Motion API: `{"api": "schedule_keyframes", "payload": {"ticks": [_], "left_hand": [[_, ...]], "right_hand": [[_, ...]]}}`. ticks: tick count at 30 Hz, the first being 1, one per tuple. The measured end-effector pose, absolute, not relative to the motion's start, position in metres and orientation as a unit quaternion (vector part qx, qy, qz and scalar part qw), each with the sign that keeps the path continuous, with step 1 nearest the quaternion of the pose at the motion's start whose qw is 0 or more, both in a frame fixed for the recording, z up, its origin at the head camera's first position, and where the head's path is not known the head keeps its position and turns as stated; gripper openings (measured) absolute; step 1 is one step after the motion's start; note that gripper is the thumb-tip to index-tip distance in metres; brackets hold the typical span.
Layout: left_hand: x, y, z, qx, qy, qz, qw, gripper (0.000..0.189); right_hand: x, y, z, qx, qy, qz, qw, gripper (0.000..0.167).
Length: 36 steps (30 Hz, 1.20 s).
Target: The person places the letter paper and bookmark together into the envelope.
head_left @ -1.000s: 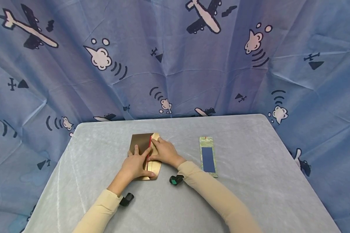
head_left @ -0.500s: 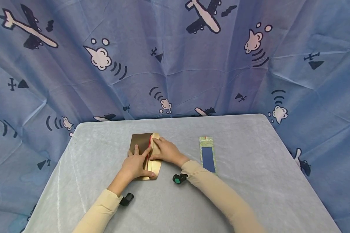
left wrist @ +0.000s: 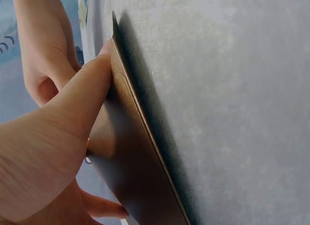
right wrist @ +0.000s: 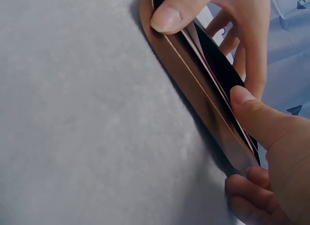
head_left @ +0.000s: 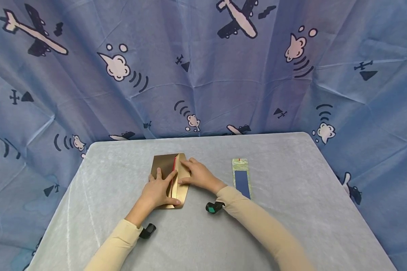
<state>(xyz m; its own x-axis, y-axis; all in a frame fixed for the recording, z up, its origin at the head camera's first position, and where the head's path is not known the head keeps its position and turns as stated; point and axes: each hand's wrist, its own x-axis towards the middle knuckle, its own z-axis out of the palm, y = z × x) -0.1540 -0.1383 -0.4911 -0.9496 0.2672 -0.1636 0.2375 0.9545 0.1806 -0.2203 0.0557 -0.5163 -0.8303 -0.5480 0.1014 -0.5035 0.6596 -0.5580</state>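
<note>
Left of centre, envelope (head_left: pixel 164 163) is pinned, likely for steadiness, by spread left hand (head_left: pixel 156 191), flap (head_left: pixel 181 191) gripped by right hand (head_left: pixel 201 175).

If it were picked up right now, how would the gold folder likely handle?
The folder is likely stiff: its edges run straight. It seems light, being thin for its width. It may spread open if lifted, since it gapes in the right-wrist view.

We find the head view evenly and softly lit and fairly sharp, while both wrist views look dimmer and softer, with a dark, blurry-edged shadow along the folder (left wrist: pixel 140 162) on the grey tabletop (left wrist: pixel 242 113).
</note>
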Motion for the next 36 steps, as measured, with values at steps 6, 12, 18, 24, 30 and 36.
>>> {"api": "schedule_keyframes", "payload": {"ticks": [6, 12, 18, 24, 30, 36], "left_hand": [[-0.155, -0.139, -0.492, 0.129, 0.985, 0.075, 0.091, 0.117], [-0.156, -0.139, -0.492, 0.126, 0.985, 0.076, 0.095, 0.117], [-0.156, -0.139, -0.492, 0.122, 0.984, 0.079, 0.100, 0.117], [-0.154, -0.139, -0.492, 0.122, 0.984, 0.086, 0.099, 0.117], [-0.154, -0.140, -0.492, 0.124, 0.984, 0.088, 0.096, 0.118], [-0.154, -0.140, -0.492, 0.126, 0.984, 0.088, 0.095, 0.118]], "right_hand": [[-0.214, 0.069, -0.511, -0.280, 0.905, -0.317, 0.037, 0.083], [-0.206, 0.091, -0.506, -0.262, 0.903, -0.338, 0.038, 0.080], [-0.198, 0.119, -0.503, -0.235, 0.909, -0.342, 0.049, 0.077], [-0.186, 0.156, -0.504, -0.208, 0.917, -0.338, 0.038, 0.075], [-0.178, 0.196, -0.508, -0.175, 0.928, -0.328, 0.014, 0.071], [-0.174, 0.223, -0.509, -0.126, 0.947, -0.295, -0.002, 0.071]]}}
